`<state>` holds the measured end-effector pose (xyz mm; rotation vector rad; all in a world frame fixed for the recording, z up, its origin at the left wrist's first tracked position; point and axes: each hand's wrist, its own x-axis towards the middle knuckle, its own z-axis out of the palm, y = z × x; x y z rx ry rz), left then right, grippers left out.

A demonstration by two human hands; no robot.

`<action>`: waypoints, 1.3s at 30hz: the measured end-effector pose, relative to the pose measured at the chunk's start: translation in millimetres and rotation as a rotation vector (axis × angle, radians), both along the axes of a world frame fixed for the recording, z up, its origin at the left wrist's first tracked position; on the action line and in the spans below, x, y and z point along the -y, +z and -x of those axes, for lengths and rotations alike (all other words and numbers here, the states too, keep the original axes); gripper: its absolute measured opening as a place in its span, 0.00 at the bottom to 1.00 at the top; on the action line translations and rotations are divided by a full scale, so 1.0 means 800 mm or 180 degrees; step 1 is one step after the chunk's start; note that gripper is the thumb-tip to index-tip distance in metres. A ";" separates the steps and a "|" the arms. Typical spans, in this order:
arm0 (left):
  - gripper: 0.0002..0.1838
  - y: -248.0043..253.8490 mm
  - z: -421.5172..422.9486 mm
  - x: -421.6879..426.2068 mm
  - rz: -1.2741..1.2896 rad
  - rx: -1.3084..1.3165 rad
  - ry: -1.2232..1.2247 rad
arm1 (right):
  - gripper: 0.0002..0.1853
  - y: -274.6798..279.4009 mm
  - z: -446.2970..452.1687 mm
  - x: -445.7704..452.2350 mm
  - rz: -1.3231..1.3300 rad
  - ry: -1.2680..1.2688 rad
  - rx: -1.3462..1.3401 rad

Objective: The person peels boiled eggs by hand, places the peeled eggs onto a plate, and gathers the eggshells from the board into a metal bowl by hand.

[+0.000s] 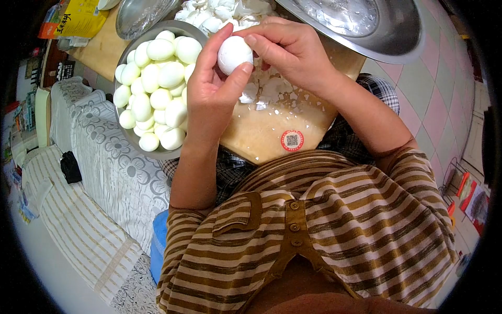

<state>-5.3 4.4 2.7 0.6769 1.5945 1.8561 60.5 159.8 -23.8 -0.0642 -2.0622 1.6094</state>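
A white egg (235, 55) with cracked shell rests in my left hand (212, 89), held between the thumb and the fingers. My right hand (287, 49) has bent fingers, with thumb and index finger pressed against the egg's right side. What lies under those right fingertips is partly hidden. Left of my left hand stands a metal bowl (158, 154) heaped with peeled eggs (160, 98). Broken shell pieces (269, 90) are scattered on the wooden board (251, 132) below my hands.
Beyond my hands lies a pile of eggshells (222, 11). A large metal basin (389, 51) sits at the upper right, and a smaller metal dish (128, 27) at the upper left. A yellow packet (78, 20) is near the far left corner. The board carries a round red sticker (292, 140).
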 end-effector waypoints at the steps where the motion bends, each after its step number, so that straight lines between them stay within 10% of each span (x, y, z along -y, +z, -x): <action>1: 0.31 -0.001 0.001 0.000 0.0051 -0.0012 -0.0004 | 0.11 0.000 0.001 0.000 -0.0140 -0.0068 -0.0094; 20: 0.31 -0.001 0.009 0.004 -0.0020 0.0697 -0.0071 | 0.08 -0.002 0.001 -0.010 0.0235 -0.0289 0.0608; 25: 0.22 0.005 0.013 0.007 -0.0343 0.1173 -0.0059 | 0.05 0.000 0.001 -0.013 -0.1525 -0.0838 -0.0253; 39: 0.22 -0.004 0.021 0.005 -0.0696 0.1356 -0.0107 | 0.08 -0.001 -0.004 -0.019 -0.2404 -0.0993 -0.0225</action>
